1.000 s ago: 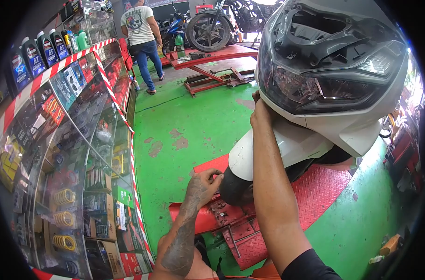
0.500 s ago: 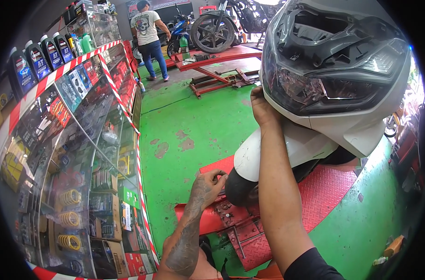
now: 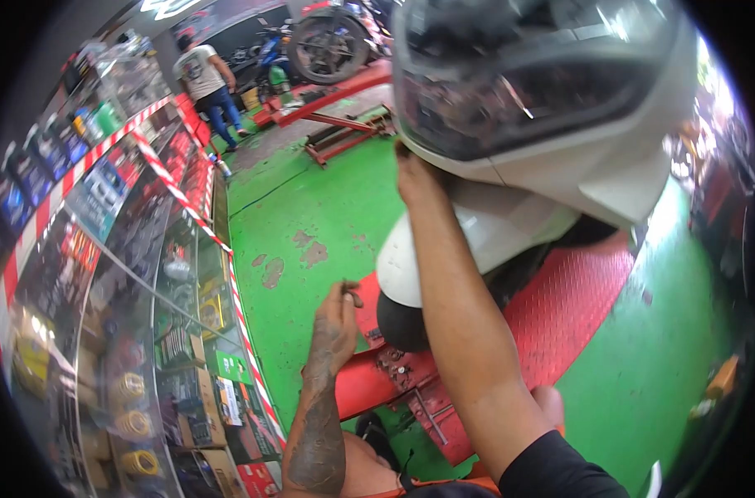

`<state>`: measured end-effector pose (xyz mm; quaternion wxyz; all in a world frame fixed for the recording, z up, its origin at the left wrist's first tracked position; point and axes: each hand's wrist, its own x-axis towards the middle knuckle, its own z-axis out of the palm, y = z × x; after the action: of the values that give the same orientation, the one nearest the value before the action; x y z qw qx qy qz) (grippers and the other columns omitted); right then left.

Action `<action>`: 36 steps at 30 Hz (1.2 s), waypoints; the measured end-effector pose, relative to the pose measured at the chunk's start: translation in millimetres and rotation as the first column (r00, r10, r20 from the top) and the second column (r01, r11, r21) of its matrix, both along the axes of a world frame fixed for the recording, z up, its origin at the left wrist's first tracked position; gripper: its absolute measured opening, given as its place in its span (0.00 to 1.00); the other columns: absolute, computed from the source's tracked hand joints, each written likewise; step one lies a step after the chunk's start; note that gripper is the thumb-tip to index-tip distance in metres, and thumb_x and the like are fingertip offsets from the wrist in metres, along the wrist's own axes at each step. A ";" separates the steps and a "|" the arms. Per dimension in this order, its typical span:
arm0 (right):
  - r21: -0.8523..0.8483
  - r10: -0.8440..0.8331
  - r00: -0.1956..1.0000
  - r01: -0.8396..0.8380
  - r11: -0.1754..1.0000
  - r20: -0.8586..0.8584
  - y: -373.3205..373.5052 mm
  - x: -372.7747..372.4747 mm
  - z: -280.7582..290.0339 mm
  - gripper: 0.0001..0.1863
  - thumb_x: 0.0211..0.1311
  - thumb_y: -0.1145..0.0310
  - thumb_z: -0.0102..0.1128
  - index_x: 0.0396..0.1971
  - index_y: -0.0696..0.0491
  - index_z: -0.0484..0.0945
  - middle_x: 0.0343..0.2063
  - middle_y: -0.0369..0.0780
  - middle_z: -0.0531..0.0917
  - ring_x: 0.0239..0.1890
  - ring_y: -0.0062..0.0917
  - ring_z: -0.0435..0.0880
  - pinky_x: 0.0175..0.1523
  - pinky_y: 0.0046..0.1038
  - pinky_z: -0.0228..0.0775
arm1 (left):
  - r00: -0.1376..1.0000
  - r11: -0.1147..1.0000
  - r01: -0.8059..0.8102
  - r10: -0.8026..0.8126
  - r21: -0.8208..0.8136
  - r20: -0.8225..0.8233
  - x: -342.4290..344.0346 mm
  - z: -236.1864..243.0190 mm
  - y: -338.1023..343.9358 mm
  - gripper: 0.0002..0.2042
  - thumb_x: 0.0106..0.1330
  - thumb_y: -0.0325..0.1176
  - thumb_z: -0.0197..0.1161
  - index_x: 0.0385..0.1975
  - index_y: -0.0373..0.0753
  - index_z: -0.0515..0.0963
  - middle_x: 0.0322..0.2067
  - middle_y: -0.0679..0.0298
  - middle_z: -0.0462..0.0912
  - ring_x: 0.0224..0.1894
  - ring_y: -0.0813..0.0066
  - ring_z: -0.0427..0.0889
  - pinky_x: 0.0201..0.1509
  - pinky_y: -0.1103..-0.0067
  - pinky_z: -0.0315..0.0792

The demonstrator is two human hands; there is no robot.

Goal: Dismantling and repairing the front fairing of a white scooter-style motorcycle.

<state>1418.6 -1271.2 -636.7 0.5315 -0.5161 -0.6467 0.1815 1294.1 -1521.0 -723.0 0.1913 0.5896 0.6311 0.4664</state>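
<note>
The white front of a scooter (image 3: 552,178) with a dark headlight unit (image 3: 518,108) fills the upper right. My right hand (image 3: 416,176) reaches up to the lower left edge of this front, its fingers mostly hidden behind the panel. My right forearm passes in front of the white front fender (image 3: 400,264). Left of the front tyre (image 3: 401,322), my left hand (image 3: 336,322) hangs in the air with its fingers curled in and the fingertips together. Whatever they hold, if anything, is too small or blurred to make out.
A red lift platform (image 3: 560,307) lies under the scooter. On the left stands a glass display case (image 3: 120,274) edged with striped tape, oil bottles (image 3: 41,162) on top. Farther back, a person (image 3: 207,83) stands near another red lift (image 3: 328,104) bearing a motorcycle (image 3: 332,41).
The view has tilted and blurred, so the scooter sits farther left and higher. My left hand has moved up and a little away from the tyre. My right hand stays at the headlight's edge.
</note>
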 end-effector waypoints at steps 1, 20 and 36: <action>0.082 -0.087 0.983 0.101 0.991 -0.161 5.6 -5.6 2.5 0.35 0.72 0.45 0.47 0.72 0.51 0.60 0.74 0.47 0.58 0.75 0.42 0.54 0.77 0.37 0.44 | 0.998 1.000 0.006 -0.006 0.000 0.066 10.5 10.6 2.9 0.15 0.77 0.32 0.48 0.57 0.33 0.71 0.25 0.63 0.75 0.27 0.75 0.75 0.32 0.76 0.71; 0.213 0.225 -0.036 0.204 0.955 -0.974 7.4 -44.8 35.7 0.20 0.52 0.88 0.49 0.42 0.58 0.82 0.41 0.43 0.86 0.45 0.30 0.85 0.54 0.29 0.74 | 0.838 0.936 0.348 -0.288 0.048 -0.463 10.3 133.3 180.2 0.17 0.78 0.36 0.52 0.62 0.36 0.72 0.49 0.65 0.81 0.49 0.80 0.77 0.52 0.81 0.70; 0.193 0.211 -0.260 0.094 0.977 -0.942 -15.4 -46.3 45.6 0.16 0.55 0.85 0.53 0.42 0.57 0.82 0.40 0.43 0.86 0.45 0.30 0.85 0.54 0.29 0.74 | 0.927 0.932 0.360 -0.353 0.036 -0.127 -20.7 137.8 215.9 0.17 0.77 0.34 0.51 0.61 0.33 0.72 0.52 0.59 0.81 0.52 0.76 0.80 0.53 0.79 0.75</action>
<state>1372.3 -1286.7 -591.1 0.8724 -0.0835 -0.0102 0.4815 1273.4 -1305.1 -585.1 0.2178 0.7263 0.5097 0.4066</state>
